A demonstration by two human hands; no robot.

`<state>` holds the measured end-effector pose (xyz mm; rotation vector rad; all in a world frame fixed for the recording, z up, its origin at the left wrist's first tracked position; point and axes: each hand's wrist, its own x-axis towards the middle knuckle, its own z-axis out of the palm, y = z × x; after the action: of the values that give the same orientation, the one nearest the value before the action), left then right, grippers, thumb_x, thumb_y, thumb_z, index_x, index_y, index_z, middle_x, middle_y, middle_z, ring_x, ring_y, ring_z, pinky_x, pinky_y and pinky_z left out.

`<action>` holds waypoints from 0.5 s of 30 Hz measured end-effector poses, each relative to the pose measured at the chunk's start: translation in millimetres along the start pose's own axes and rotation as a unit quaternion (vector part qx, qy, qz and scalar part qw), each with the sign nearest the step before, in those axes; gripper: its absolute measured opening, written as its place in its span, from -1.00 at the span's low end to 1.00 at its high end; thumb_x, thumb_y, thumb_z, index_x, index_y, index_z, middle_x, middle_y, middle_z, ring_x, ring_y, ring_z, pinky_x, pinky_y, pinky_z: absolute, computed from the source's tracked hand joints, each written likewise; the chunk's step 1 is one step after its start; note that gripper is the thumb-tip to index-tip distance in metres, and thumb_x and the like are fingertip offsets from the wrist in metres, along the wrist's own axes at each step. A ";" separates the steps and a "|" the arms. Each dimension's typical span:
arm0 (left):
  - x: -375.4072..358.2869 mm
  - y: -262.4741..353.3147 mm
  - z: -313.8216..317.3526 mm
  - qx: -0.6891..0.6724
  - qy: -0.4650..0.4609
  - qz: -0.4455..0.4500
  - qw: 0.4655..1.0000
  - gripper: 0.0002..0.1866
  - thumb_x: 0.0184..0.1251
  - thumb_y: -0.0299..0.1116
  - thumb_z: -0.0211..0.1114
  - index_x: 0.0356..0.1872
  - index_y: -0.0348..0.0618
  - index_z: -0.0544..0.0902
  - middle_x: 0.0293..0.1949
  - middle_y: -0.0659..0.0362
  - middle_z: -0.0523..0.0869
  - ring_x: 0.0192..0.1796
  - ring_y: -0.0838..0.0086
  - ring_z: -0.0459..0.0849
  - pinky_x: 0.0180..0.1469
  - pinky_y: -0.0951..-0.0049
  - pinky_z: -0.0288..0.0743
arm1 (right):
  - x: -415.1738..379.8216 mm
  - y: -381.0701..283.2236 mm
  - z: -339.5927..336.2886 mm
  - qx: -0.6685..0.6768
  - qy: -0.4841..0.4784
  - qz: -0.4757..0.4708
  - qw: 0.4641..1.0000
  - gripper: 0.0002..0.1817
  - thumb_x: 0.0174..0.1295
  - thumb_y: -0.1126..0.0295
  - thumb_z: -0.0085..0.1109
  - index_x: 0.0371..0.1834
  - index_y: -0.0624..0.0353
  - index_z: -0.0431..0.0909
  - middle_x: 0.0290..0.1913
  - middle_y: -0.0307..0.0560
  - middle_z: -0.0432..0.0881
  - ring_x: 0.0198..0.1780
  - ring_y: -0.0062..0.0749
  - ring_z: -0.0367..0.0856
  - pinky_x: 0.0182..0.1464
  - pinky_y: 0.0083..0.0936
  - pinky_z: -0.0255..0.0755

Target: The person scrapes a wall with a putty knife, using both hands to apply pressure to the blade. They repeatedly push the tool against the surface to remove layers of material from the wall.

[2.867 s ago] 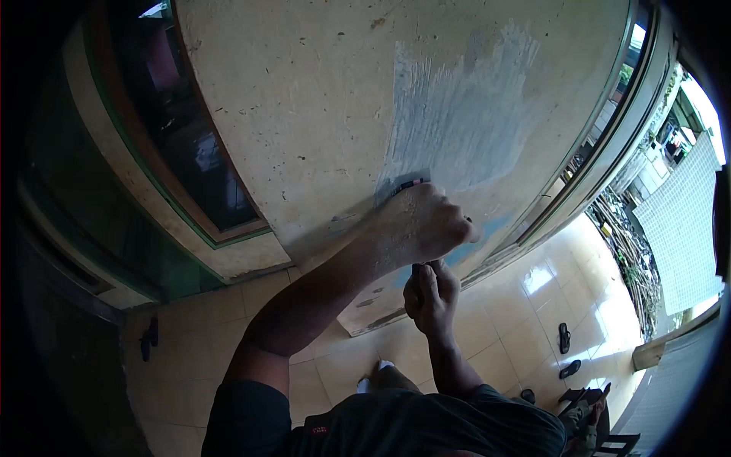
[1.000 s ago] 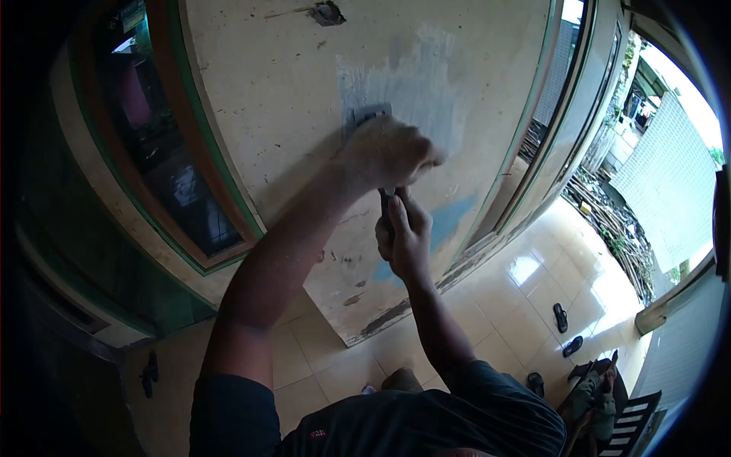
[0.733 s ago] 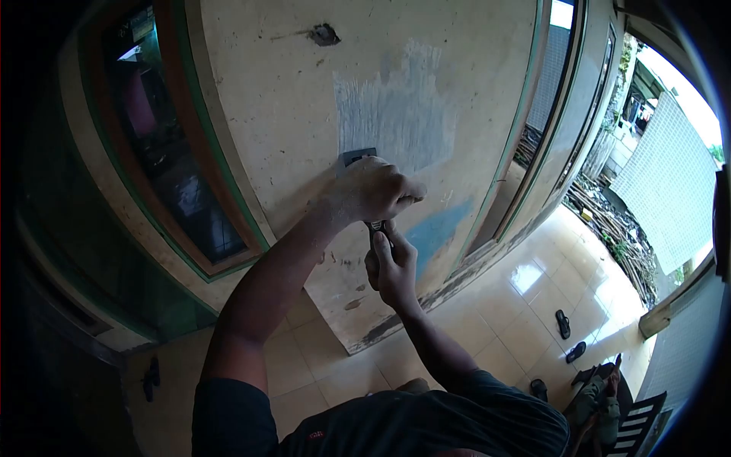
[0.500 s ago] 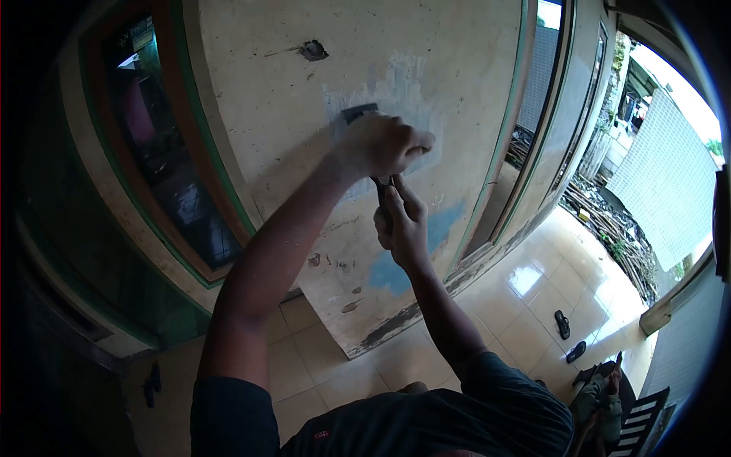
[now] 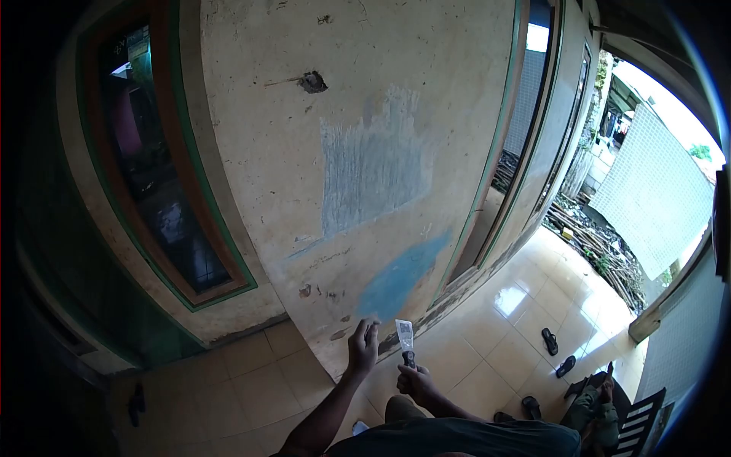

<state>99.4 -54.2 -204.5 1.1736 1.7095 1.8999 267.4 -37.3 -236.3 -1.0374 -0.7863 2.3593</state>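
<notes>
My right hand (image 5: pixel 416 384) grips the dark handle of a putty knife (image 5: pixel 405 337) low in front of my body. Its pale, flat blade points up and away from me, with some smears on it. Just left of the blade is my left hand (image 5: pixel 363 350), raised with the fingers loosely bent and partly apart. I see nothing held in it, and it is apart from the knife. Ahead stands a cream wall (image 5: pixel 259 145) bearing a scraped grey patch (image 5: pixel 375 171). A blue patch (image 5: pixel 403 276) lies lower on it.
A hole (image 5: pixel 312 82) breaks the wall's upper part. Framed windows (image 5: pixel 164 175) flank it. On the tiled floor (image 5: pixel 472 335) lie several sandals (image 5: pixel 550 342). At lower right, a person (image 5: pixel 598 411) sits by a dark slatted bench (image 5: pixel 641 423).
Both hands have come down from the wall with the putty knife. My left hand has left the knife, while my right still holds it. The grey patch now shows whole.
</notes>
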 end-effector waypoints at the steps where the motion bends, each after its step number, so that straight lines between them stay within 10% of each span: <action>1: -19.1 -22.5 -0.3 0.033 -0.002 -0.069 0.997 -0.85 0.38 -0.36 0.08 -0.20 -0.24 0.49 -0.52 0.16 0.52 -0.49 0.55 0.46 -0.41 0.51 0.34 | -5.8 3.9 8.1 -0.011 0.056 -0.025 0.998 -0.80 0.28 0.31 0.12 -0.38 0.11 0.33 -0.63 -0.27 0.36 -0.74 -0.59 0.26 -0.71 -0.62 0.06; 8: -76.8 -4.8 -14.6 -0.141 -0.168 -0.310 0.925 -0.65 0.45 -0.12 -0.02 0.03 -0.18 0.45 -0.34 0.15 0.58 -0.33 0.45 0.56 -0.27 0.39 0.42 | -9.3 -12.9 47.2 -0.174 -0.007 -0.194 0.965 -0.71 0.40 0.24 -0.06 -0.24 0.26 0.53 -0.53 -0.21 0.49 -0.61 -0.62 0.39 -0.57 -0.66 0.25; 12: -83.9 9.8 -10.4 -0.199 -0.060 -0.155 0.966 -0.50 0.46 -0.13 -0.04 0.29 -0.19 0.30 0.14 -0.01 0.49 0.21 0.28 0.45 0.21 0.35 0.29 | 13.4 4.8 78.9 -0.237 -0.048 -0.285 0.928 -0.60 0.46 0.22 -0.25 -0.03 0.30 0.52 -0.18 -0.06 0.55 -0.03 -0.40 0.41 0.08 -0.51 0.26; 15: -81.6 29.8 -28.3 -0.131 0.009 -0.125 0.983 -0.49 0.45 -0.17 -0.03 0.33 -0.19 0.28 0.20 -0.02 0.46 0.27 0.27 0.41 0.25 0.35 0.25 | 14.8 12.3 101.9 -0.209 -0.131 -0.322 0.914 -0.58 0.48 0.26 -0.37 -0.02 0.28 0.51 0.02 -0.02 0.55 0.09 -0.36 0.36 0.17 -0.50 0.18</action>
<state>136.1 -137.9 -203.7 0.8055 1.4788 1.9113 177.9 -70.2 -195.3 -0.4777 -1.5160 1.7998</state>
